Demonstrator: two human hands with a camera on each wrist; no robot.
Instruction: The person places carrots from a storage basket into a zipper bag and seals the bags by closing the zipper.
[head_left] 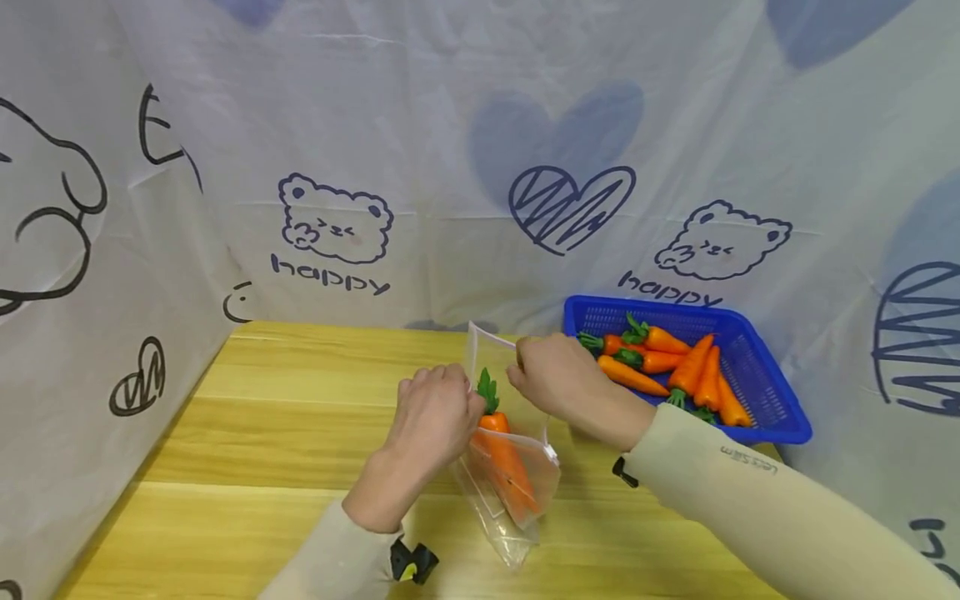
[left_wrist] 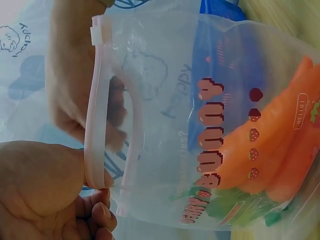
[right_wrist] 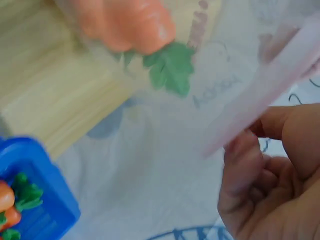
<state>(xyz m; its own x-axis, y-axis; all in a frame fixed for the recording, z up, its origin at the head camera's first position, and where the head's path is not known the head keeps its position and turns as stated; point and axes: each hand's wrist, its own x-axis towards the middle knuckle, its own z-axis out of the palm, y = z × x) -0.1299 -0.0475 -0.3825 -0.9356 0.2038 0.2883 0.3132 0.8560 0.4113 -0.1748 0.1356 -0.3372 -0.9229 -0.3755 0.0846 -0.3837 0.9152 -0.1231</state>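
A clear zip bag [head_left: 512, 546] with a pink zip strip and printed lettering hangs above the table, its mouth spread apart at the top. Inside it lie orange carrots [head_left: 495, 423] with green leaves. My left hand [head_left: 437, 412] pinches the zip edge on the left side between thumb and fingers. On the far right side of the mouth, my right hand [head_left: 558, 379] pinches the other edge, its fingers curled in. A small white slider [left_wrist: 96, 36] sits at one end of the zip in the left wrist view.
A blue plastic basket [head_left: 780, 408] holding several carrots [head_left: 633, 377] stands at the table's back right, close to my right forearm. The light wooden table [head_left: 247, 433] meets a printed white cloth [head_left: 442, 150] behind and at the sides.
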